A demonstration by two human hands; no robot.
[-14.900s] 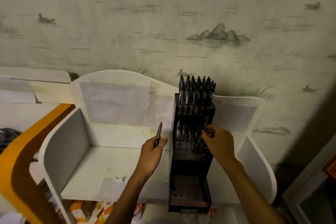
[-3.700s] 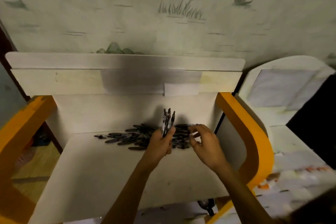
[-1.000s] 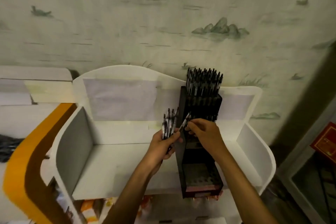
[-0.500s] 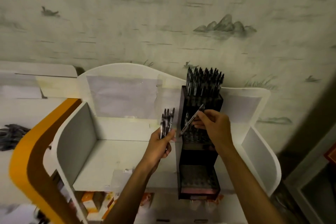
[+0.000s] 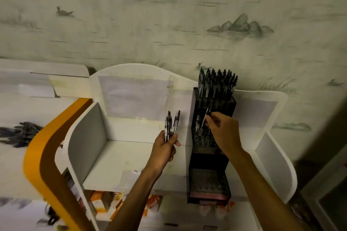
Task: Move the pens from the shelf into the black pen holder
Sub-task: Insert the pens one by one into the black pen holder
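One holder point(image 5: 210, 157), three tiers: top packed with pens, too many to count; middle part filled; bottom empty. My left hand point(image 5: 165, 149) gripped about three pens point(image 5: 171, 126). My right hand point(image 5: 224, 132) pinched one pen point(image 5: 204, 120).

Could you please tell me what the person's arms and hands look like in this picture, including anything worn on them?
Both forearms are bare up to the bottom edge of the picture: no sleeves show. The left hand and right hand wear no gloves, and no watch, bracelet or ring can be seen, though the light is dim.
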